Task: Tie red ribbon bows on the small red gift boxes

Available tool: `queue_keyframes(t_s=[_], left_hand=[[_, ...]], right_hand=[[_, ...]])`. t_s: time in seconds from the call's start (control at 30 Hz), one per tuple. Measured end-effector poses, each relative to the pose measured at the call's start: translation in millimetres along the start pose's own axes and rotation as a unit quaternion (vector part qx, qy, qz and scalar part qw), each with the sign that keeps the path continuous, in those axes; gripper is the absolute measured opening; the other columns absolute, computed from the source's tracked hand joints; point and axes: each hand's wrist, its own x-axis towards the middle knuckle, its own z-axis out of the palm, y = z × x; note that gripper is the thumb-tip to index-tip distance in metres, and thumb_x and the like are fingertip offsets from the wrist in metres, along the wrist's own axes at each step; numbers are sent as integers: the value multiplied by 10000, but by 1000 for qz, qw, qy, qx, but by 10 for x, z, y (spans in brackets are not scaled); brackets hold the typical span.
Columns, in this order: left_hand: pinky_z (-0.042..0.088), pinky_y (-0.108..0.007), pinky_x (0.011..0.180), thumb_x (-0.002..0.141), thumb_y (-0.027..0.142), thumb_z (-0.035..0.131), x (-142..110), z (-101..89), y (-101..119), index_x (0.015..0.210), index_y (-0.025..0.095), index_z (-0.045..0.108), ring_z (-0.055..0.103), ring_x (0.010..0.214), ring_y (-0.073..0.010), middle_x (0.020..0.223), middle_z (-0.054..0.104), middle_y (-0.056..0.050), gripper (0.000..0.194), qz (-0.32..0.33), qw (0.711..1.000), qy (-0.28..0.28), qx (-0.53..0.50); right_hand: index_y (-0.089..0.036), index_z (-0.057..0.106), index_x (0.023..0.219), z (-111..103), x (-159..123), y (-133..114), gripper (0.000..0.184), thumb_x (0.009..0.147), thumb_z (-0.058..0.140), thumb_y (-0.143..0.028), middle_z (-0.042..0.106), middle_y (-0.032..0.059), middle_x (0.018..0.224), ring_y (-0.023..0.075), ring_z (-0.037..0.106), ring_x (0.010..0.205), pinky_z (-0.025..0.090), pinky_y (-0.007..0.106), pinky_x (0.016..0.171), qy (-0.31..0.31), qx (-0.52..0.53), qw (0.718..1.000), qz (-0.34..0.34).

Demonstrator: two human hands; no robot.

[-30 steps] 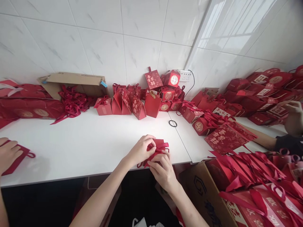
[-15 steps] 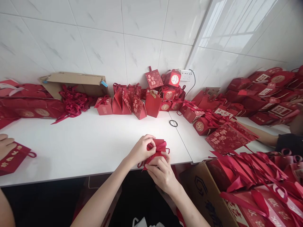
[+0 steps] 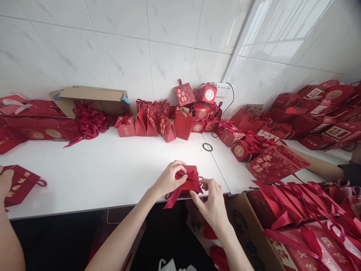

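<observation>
A small red gift box [image 3: 194,170] with a ribbon bow lies at the table's front edge. Across its top runs a dark red ribbon [image 3: 175,195], one tail hanging over the edge toward me. With thumb and fingers pinched at the bow, my left hand [image 3: 168,177] holds the ribbon from the left. My right hand [image 3: 212,201] is at the box's right front corner. Its thumb and forefinger are spread apart, the tips close to the ribbon's other tail; whether they touch it I cannot tell.
Red gift boxes [image 3: 184,124] line the wall, beside a cardboard box [image 3: 93,93] spilling ribbons. A black ring [image 3: 207,147] lies on the white table [image 3: 113,169]. Front right stands a carton [image 3: 239,210] of ribboned boxes. At left another person's hand [image 3: 5,184] holds a red box [image 3: 24,184].
My right hand has drawn back from the bow to the right, its fingers parting. A ribbon tail now hangs forward over the edge. My left hand stays at the bow.
</observation>
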Motion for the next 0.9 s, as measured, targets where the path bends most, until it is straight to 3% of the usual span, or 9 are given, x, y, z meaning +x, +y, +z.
queue_keyframes(t_s=[0.07,0.17,0.33,0.5,0.57,0.73,0.83,0.9], left_hand=[[480,-363,928,809,285,527,-6,-2,1,801,204,586,554,1063,-206,1188,530,-59,101,3,1000,2,4],[474,-360,930,815,293,526,-6,-4,1,788,207,588,539,1087,-210,1177,536,-59,110,11,1000,7,18],[454,-368,950,816,278,525,9,0,-6,765,210,581,529,1094,-209,1162,547,-48,102,3,999,10,31],[423,-376,977,812,293,532,13,12,-24,753,209,562,522,1107,-212,1171,541,-42,107,-16,1000,9,22],[407,-378,992,815,313,533,8,5,-30,771,211,552,512,1125,-215,1173,540,-46,113,-15,1000,11,13],[399,-375,991,858,298,440,16,-52,-74,908,220,534,483,1170,-207,1171,536,-59,132,-25,997,67,-11],[396,-390,984,849,278,450,27,-76,-102,942,221,534,479,1162,-212,1146,539,-57,138,-48,995,82,17],[398,-397,972,841,287,475,19,-75,-103,899,215,535,486,1138,-219,1110,546,-58,111,-56,994,87,42]], right_hand=[[-199,507,829,9,3,65,175,879,506,-366,518,1,672,160,506,588,410,316,620,-26,-2,999,29],[-208,473,732,15,11,93,198,895,447,-317,476,-18,631,137,465,546,397,277,574,-60,82,990,92],[-213,399,646,-43,51,58,262,851,447,-367,412,-42,577,114,386,503,331,240,489,-163,256,916,264],[-209,370,603,-163,49,144,236,785,468,-322,403,-50,519,105,360,485,293,232,482,-220,330,863,314],[-204,403,605,-217,77,219,227,789,447,-328,406,-47,523,106,352,482,286,235,482,-222,324,866,311],[-198,602,770,-179,307,359,289,825,461,-443,562,30,766,179,502,724,407,299,694,-114,216,935,257],[-216,660,926,-34,443,361,304,785,547,-461,569,52,873,186,504,754,428,323,736,-164,191,943,217],[-222,660,909,63,490,339,285,759,587,-453,554,45,857,176,491,724,437,319,712,-188,199,941,200]])
